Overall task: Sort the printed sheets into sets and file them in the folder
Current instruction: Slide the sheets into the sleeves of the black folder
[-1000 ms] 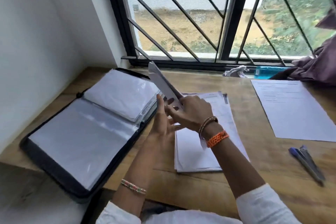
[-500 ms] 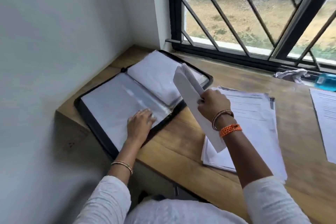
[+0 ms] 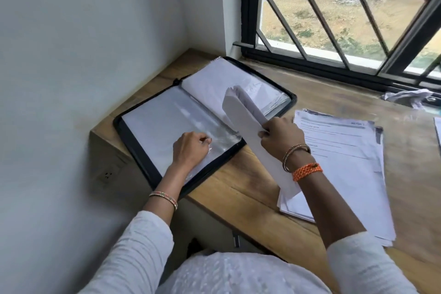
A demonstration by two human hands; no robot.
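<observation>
A black zip folder (image 3: pixel 140 157) lies open at the desk's left corner, its clear plastic sleeves showing. My left hand (image 3: pixel 191 150) rests on the near sleeve page, fingers curled at the sleeve's edge. My right hand (image 3: pixel 281 137) grips a set of white sheets (image 3: pixel 245 122), held up on edge and bent, just right of the folder. A stack of printed sheets (image 3: pixel 346 162) lies flat on the desk under and to the right of my right forearm.
The wooden desk (image 3: pixel 241 193) meets a white wall on the left and a barred window (image 3: pixel 334 31) at the back. A crumpled cloth (image 3: pixel 408 96) lies on the sill side at far right. Another sheet's edge (image 3: pixel 438 131) shows at the right border.
My left hand left the held sheets and came down onto the folder's sleeve page. My right hand keeps the sheets upright. The view swung left toward the folder.
</observation>
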